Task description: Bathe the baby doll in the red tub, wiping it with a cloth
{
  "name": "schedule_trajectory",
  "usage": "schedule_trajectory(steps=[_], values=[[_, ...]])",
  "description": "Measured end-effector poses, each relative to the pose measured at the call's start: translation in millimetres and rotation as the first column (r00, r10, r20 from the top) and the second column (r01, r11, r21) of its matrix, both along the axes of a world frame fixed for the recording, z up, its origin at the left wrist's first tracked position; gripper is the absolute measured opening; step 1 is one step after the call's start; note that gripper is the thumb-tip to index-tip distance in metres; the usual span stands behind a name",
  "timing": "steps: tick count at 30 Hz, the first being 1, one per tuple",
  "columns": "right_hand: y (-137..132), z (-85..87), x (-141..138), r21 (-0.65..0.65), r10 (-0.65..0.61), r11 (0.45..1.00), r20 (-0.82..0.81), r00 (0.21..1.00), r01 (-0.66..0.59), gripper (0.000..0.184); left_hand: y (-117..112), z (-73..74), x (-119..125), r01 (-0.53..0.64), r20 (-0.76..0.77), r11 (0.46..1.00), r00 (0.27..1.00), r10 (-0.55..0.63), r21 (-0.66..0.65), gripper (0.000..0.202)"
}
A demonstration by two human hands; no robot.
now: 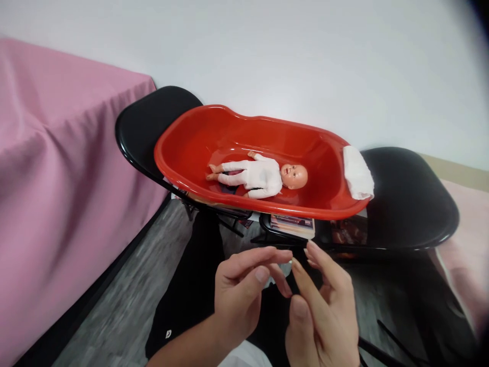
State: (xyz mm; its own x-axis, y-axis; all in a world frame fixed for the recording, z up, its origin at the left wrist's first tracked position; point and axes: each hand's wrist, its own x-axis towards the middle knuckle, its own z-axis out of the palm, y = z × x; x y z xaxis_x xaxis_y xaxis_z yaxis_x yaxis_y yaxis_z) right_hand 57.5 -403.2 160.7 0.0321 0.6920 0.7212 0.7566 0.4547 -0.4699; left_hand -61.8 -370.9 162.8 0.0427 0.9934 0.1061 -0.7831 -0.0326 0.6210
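My left hand [242, 290] and my right hand [326, 306] are raised in front of my lap. Their fingers are stretched toward each other, and the fingertips nearly meet or touch; I see nothing held in either. Beyond them stands a glossy red baby bathtub [305, 206]. In it a baby doll [263, 173] in a white cloth suit lies on its back, its bald head to the right and bare feet to the left. Over the tub's right rim hangs a folded white cloth [358, 174]. Neither hand touches the tub, doll or cloth.
Black chairs [408, 199] hold the tub up on both sides. Books [292, 226] lie on a black seat under its front edge. A pink cloth [76, 142] drapes a table at left, and a white wall [286, 61] rises behind. My dark-trousered leg [191, 285] is below.
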Motion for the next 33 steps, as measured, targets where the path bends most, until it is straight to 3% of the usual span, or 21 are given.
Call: schedule_trajectory(steps=[19, 33], values=[[2.8, -4.5, -0.1, 0.028, -0.015, 0.999, -0.016, 1.0, 0.015, 0.039, -0.5, -6.4, 5.0, -0.046, -0.077, 0.996, 0.996, 0.051, 0.07, 0.018], [5.9, -12.1, 4.5, 0.078, -0.047, 0.996, 0.009, 0.999, 0.046, 0.038, -7.0, -16.8, 9.6, -0.136, -0.188, 0.978, 0.968, 0.165, 0.159, 0.024]])
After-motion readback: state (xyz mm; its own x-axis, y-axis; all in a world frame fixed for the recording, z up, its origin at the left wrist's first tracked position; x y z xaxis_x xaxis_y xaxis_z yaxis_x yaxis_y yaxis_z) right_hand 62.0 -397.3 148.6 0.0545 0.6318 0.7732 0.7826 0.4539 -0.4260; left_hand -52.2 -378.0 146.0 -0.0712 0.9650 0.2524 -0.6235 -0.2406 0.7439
